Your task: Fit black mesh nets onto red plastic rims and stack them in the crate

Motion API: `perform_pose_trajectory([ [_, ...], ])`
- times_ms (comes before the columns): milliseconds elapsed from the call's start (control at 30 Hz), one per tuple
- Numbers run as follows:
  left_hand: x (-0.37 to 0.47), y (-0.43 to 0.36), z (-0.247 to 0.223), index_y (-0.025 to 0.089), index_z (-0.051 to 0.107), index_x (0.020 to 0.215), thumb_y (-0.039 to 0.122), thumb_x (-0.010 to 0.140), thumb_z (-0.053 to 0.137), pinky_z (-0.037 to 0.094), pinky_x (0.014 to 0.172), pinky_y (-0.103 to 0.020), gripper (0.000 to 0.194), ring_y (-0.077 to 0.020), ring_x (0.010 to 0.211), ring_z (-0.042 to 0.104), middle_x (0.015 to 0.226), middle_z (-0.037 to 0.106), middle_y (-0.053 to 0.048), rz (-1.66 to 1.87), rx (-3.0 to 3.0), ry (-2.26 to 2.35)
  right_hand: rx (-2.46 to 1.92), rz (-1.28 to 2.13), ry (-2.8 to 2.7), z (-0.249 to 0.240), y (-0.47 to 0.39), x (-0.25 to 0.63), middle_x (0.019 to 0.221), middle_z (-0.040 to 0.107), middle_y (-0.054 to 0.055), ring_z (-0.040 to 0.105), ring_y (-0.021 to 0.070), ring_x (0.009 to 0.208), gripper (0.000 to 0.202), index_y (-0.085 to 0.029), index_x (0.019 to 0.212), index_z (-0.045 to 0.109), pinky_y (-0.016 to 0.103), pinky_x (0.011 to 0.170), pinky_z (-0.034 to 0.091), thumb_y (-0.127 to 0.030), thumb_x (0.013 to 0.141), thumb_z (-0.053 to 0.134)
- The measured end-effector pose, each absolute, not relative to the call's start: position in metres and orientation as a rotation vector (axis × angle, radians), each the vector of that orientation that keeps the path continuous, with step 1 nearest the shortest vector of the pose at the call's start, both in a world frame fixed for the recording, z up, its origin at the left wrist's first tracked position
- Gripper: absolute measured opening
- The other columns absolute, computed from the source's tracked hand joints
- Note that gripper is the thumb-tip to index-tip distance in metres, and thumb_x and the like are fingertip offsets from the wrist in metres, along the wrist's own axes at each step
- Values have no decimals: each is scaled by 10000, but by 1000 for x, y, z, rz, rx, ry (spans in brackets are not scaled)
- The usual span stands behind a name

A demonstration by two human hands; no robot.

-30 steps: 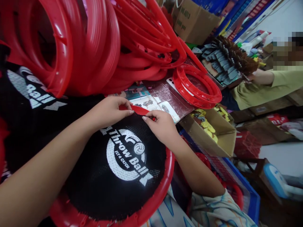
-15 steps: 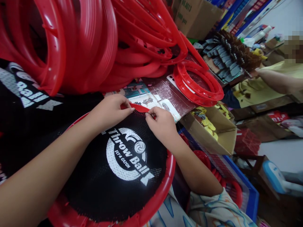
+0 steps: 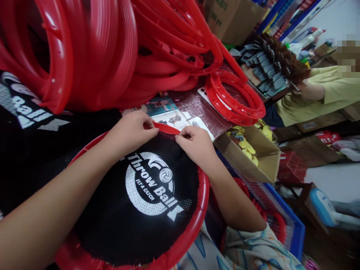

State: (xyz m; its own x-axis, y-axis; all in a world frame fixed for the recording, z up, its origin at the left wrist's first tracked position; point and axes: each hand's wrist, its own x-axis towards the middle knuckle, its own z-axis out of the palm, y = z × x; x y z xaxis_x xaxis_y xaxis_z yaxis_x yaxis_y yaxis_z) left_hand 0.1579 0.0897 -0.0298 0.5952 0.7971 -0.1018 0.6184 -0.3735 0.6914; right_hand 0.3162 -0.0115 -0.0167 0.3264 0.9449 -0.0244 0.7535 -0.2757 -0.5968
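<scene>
A black mesh disc (image 3: 112, 210) with white "Throw Ball" print lies inside a red ring (image 3: 201, 202), low in the view. At the far edge of the ring, my left hand (image 3: 137, 129) pinches the mesh edge between thumb and fingers. Just to its right, my right hand (image 3: 195, 144) is closed on the same mesh edge beside the red rim. A short stretch of rim and mesh shows between the two hands. Along the near side the mesh meets the ring's inner edge.
Large red rings (image 3: 112, 56) pile up at the upper left, above more black printed mesh (image 3: 17, 150). Two smaller red rings (image 3: 242, 112) rest on a phone. Rightward are a carton of yellow pieces (image 3: 264, 165), a blue crate (image 3: 298, 232) and a person in yellow (image 3: 332, 93).
My right hand has shifted slightly right, away from my left hand. The mesh edge between them sits lower against the rim. The person's arm at the right has drawn back.
</scene>
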Motion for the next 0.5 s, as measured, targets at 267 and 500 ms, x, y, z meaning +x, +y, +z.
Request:
perform_pose_trajectory([
  [267,158,92,-34,223,488,516,388,720,557,428,701,-370,271,-272,879,634,841,725,-70,299,2095,1137,-2136,587,-1483,-14,-8,318,589,574,-18,490,110,605,121,-168,606,608,245,608,343,-211,712,569],
  [500,158,96,-36,224,487,518,430,720,554,383,577,-342,297,-218,695,595,736,681,-46,238,2115,1121,-2121,597,-1480,-14,-8,320,601,577,-17,496,108,612,131,-170,600,606,241,610,346,-213,715,561],
])
